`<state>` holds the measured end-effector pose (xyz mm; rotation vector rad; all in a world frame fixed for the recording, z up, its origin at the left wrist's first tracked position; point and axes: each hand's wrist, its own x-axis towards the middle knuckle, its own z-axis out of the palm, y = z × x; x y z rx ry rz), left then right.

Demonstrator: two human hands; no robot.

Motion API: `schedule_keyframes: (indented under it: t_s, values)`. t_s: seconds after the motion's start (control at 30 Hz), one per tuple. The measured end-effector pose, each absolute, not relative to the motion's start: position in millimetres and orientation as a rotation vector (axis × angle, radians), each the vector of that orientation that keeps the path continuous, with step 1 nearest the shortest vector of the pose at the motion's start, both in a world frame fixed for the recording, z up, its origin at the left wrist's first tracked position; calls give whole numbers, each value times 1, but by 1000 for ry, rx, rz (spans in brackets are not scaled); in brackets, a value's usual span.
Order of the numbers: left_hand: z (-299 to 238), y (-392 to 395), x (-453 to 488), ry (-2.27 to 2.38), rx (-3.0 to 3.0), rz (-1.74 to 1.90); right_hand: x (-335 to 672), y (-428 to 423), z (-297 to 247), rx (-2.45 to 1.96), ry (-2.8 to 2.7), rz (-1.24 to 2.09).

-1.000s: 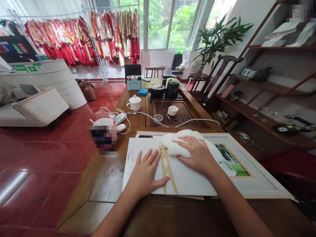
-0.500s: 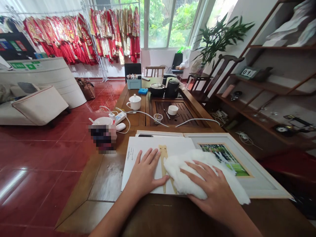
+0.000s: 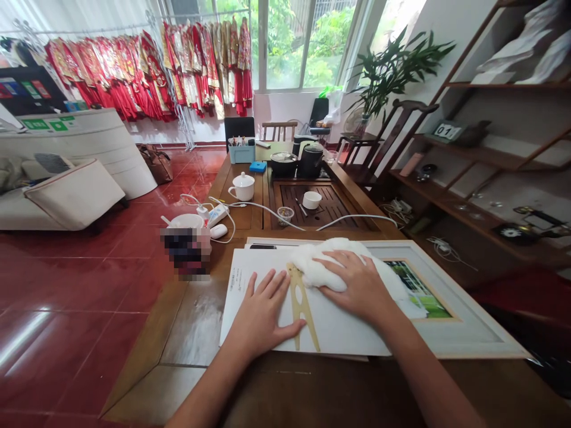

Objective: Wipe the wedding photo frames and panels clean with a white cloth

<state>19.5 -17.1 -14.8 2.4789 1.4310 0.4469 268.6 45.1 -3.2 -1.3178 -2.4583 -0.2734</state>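
Closest to me, my left hand lies flat and open, palm down, on a sheet of white card, its fingers spread and its thumb reaching right. My right hand presses down on a white fluffy cloth, fingers draped across it. From this distance, I can't quite tell whether that grip is pinching the cloth or only resting on it.

Between my hands lies a tan forked strip, flat on the card. Its long axis runs away from me, tilting left as it goes. My left thumb touches its middle, making that hand the nearer one, while the strip's far end meets the cloth's edge, just left of my right hand.

The card lies on a framed photograph, whose pale frame extends beyond it to the right. Both rest on a wooden worktop with a tiled inset.

Farther along the worktop are a power strip, a lidded white cup, a dark tea tray and a black kettle. Beyond them, red embroidered robes hang on a rail before the windows.
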Motion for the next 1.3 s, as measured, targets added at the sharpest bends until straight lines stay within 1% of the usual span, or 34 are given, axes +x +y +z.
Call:
schedule_keyframes:
  t_s: [0.2, 0.53, 0.63, 0.77, 1.07, 1.17, 1.3]
  values:
    - [-13, -16, 22, 1495, 2449, 448, 268, 48, -2, -1301, -2464, -269]
    - [-13, -16, 23, 1497, 2443, 478, 280, -36, -11, -1288, -2518, -311]
    - [-15, -16, 23, 1482, 2461, 471, 282, -49, -11, -1297, -2517, -318]
    - [-17, -17, 22, 1462, 2486, 494, 280, -37, -11, -1307, -2517, -316]
    - [-16, -18, 19, 1434, 2486, 489, 264, 40, -4, -1326, -2458, -303]
    - [-16, -17, 20, 1455, 2484, 508, 261, 47, -2, -1313, -2463, -285]
    - [-16, -17, 22, 1506, 2458, 493, 265, 35, -3, -1292, -2518, -246]
